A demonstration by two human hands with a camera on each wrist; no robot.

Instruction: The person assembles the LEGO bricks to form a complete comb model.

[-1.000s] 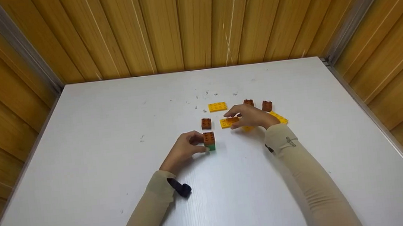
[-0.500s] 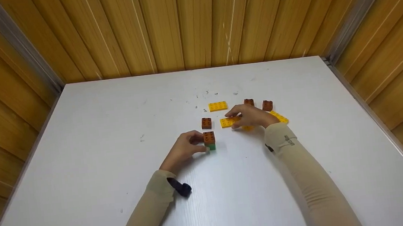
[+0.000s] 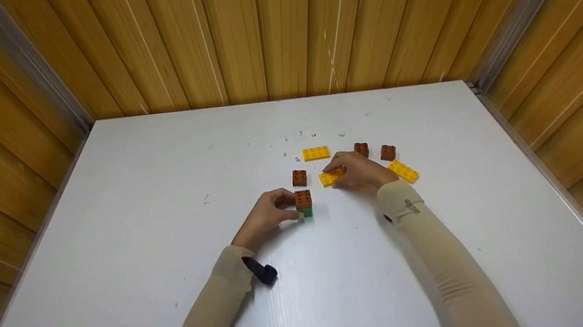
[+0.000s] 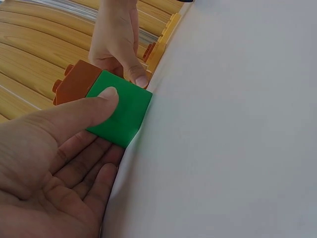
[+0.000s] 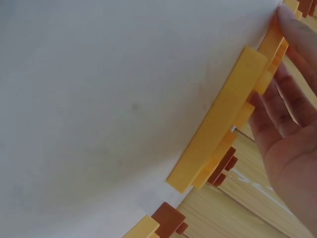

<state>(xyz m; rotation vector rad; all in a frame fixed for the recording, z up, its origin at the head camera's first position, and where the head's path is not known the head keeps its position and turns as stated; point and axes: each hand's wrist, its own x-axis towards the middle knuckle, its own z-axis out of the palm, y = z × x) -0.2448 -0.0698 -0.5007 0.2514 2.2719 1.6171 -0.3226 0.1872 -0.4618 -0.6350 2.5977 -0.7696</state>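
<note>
My left hand (image 3: 269,213) pinches a two-brick stack that stands upright on the table. The upper one is a brown toy brick (image 3: 303,198) with studs on top. Under it is a green brick (image 4: 121,106), and my left thumb presses its side in the left wrist view. To the right, my right hand (image 3: 360,170) grips a flat yellow brick (image 3: 329,179) at the table surface, thumb on the near side and fingers on the far side. Another yellow brick (image 5: 218,119) lies beside this hand, mostly hidden under it in the head view.
A loose brown brick (image 3: 299,178) sits just behind the stack. Farther back lie a yellow brick (image 3: 316,153) and two brown bricks, one partly behind my right hand (image 3: 361,148) and one farther right (image 3: 388,152). A yellow brick (image 3: 403,171) lies angled at the right on the white table (image 3: 113,220).
My right hand has shifted slightly left and its fingers have closed on the flat yellow brick, which has turned a little. The left hand and the stack hold still.
</note>
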